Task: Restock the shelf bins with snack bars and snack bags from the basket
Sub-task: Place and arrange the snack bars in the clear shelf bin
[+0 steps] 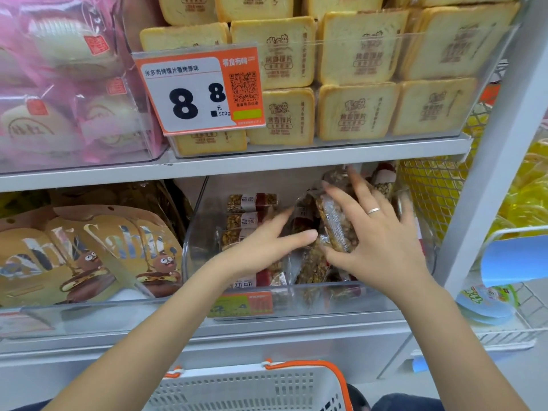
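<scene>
Head view: right hand [382,232] grips a snack bar [333,223] inside the clear bin [189,250]; left hand [267,244] reaches in, fingers straight. Basket [252,387] sits below.

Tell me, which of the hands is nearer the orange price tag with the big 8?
Left. The left hand is below the price tag; the right hand is farther right.

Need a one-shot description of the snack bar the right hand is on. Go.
Lower shelf, clear bin below the toast-slice packs. The right hand grips a clear-wrapped nut bar standing on end, unlike the bars stacked flat at the back left.
</scene>
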Motion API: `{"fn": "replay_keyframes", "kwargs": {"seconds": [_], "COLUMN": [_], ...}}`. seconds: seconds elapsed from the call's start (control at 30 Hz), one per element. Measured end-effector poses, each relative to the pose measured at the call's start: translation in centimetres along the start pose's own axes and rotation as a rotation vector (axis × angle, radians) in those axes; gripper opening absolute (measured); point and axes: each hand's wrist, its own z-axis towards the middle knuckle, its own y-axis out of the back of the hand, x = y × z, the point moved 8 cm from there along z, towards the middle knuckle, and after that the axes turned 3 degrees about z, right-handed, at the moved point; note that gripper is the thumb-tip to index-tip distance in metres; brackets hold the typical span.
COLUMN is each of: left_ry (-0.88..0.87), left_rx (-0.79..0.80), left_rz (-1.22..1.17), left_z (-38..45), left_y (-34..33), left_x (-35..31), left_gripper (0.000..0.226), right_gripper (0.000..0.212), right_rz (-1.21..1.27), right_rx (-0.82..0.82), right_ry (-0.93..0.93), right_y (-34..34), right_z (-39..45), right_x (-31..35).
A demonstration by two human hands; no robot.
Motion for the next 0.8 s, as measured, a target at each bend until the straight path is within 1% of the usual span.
{"fn": "replay_keyframes", "kwargs": {"seconds": [0.03,0.07,0.1,0.17,0.23,0.3,0.37,0.4,0.47,0.5,0.57,0.6,0.67,0.7,0.8], "left_ry": [-0.02,-0.023,-0.019,0.02,0.075,0.097,0.127,0.137,0.138,0.148,0.185,0.206,0.244,0.266,0.352], "left_rx": [0.002,0.015,0.031,0.023,-0.007,-0.029,-0.044,-0.02,0.112,0.179,0.246,0.241,0.167,0.128,0.043], "left_rz": [-0.178,-0.252,-0.279,-0.306,-0.371,-0.402,-0.4,-0.418,-0.455,-0.459,-0.539,-0.617,-0.74,-0.788,-0.905], "left_z": [0.2,0.5,1.0,2.1,3.3,4.3,4.6,4.6,4.3,4.1,4.1,4.2,4.6,4.7,5.0], "left_y": [0.1,-0.1,-0.8,-2.2,-3.6,-4.5,-4.7,-4.9,-5.8,-6.1,-6.2,-6.1,-5.7,-5.7,-5.9], "left_x": [-1.2,-2.2,-2.8,-3.3,-2.9,-2.4,-2.1,-2.1,-2.6,-2.7,-3.0,-2.9,-2.7,-2.5,-1.6], "left_gripper": [0.083,0.086,0.086,0.072,0.069,0.064,0.059,0.063,0.07,0.063,0.039,0.03,0.026,0.029,0.035], "right_gripper": [0.095,0.1,0.104,0.111,0.115,0.115,0.116,0.118,0.122,0.122,0.117,0.114,0.109,0.109,0.116], "right_rz": [-0.026,-0.037,-0.033,-0.004,0.009,0.009,-0.003,-0.013,0.013,0.039,0.101,0.138,0.189,0.194,0.227], "right_rx": [-0.034,-0.052,-0.056,-0.063,-0.084,-0.035,-0.024,-0.03,0.0,0.026,0.041,0.049,0.051,0.033,0.025], "right_ry": [-0.046,-0.107,-0.178,-0.321,-0.444,-0.545,-0.54,-0.508,-0.464,-0.453,-0.404,-0.374,-0.358,-0.392,-0.621], "right_y": [0.2,0.3,0.2,-0.1,0.1,-0.2,-0.4,-0.3,-0.7,-1.0,-1.2,-1.4,-1.3,-1.0,-0.3], "right_z": [-0.1,-0.3,-0.6,-1.5,-2.4,-3.3,-3.9,-3.9,-3.7,-3.5,-3.0,-2.8,-2.5,-2.5,-3.2], "right_x": [-0.5,-0.9,-1.5,-2.5,-3.2,-3.7,-3.4,-2.9,-2.5,-2.5,-2.1,-1.8,-1.4,-1.5,-3.4]}}
